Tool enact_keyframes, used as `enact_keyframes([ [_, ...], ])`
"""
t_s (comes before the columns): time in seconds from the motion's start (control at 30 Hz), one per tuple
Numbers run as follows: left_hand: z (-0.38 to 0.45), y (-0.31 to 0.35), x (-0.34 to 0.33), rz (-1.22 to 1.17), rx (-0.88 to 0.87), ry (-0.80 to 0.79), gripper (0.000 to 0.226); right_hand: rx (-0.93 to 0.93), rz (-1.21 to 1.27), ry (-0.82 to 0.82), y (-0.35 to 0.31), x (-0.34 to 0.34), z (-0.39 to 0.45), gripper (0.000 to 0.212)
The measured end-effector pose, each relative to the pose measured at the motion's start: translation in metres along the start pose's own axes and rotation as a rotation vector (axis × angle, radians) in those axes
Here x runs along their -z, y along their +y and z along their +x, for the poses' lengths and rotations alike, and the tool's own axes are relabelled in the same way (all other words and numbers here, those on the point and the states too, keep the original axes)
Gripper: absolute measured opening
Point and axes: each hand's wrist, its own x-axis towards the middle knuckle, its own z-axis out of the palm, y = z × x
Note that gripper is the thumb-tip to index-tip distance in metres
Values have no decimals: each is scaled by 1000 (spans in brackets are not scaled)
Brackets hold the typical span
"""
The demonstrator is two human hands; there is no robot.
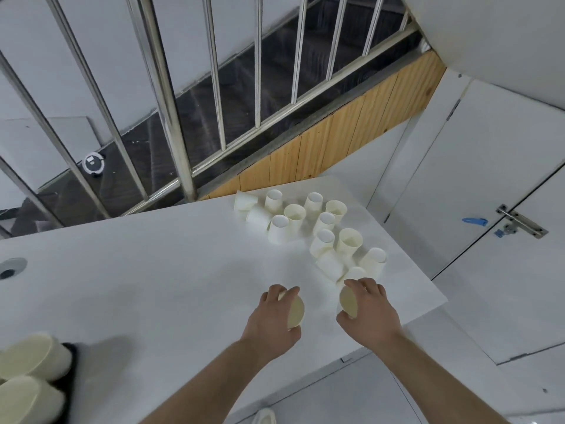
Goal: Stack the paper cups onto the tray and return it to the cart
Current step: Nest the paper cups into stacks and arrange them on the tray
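From the head camera I see my left hand (276,313) wrapped round one paper cup (296,312), fingers curled over its wall, mouth turned toward the right. My right hand (368,307) grips a second paper cup (348,300) the same way, mouth facing left, so the two openings point at each other above the white table (153,270), near its front edge. I judge I am about to nest one into the other.

The loose cups (305,228) are scattered over the far right part of the table, some upright, some upside down, a few lying on their sides; the nearest ones lie just beyond my right hand. At the lower left corner two cup stacks (30,377) lie on something dark, which I take to be the tray (71,368), though only its edge shows. I cannot see the cart.

What could go wrong: both mouths face each other, and mouth to mouth they will not nest; one cup must be turned, or I will crush a rim. Squeezing thin paper too hard would ovalise it and jam the stack. My right wrist hangs close to the tipped cups near the table's right edge; a careless sweep could roll one off onto the floor.
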Motion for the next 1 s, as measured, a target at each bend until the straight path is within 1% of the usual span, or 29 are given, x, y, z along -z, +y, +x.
enact_keyframes([
  [0.13, -52, -9, 4, -5, 49, 33, 70, 72, 26, -18, -21, -12, -34, 64],
  [0.27, -101, -19, 10, -26, 100, 99, 69, 131, 60, -41, -43, -22, -61, 65],
  [0.43, -163, -35, 21, -29, 188, 162, 70, 233, 78, -71, -82, -32, -94, 65],
  [0.67, -231, -79, 46, -40, 295, 281, 73, 400, 90, -104, -157, -48, -138, 64],
  [0.83, -266, -115, 64, -64, 289, 353, 73, 486, 75, -124, -213, -60, -163, 63],
  [1.0, -311, -167, 95, -70, 291, 403, 73, 532, 76, -120, -288, -81, -195, 62],
])
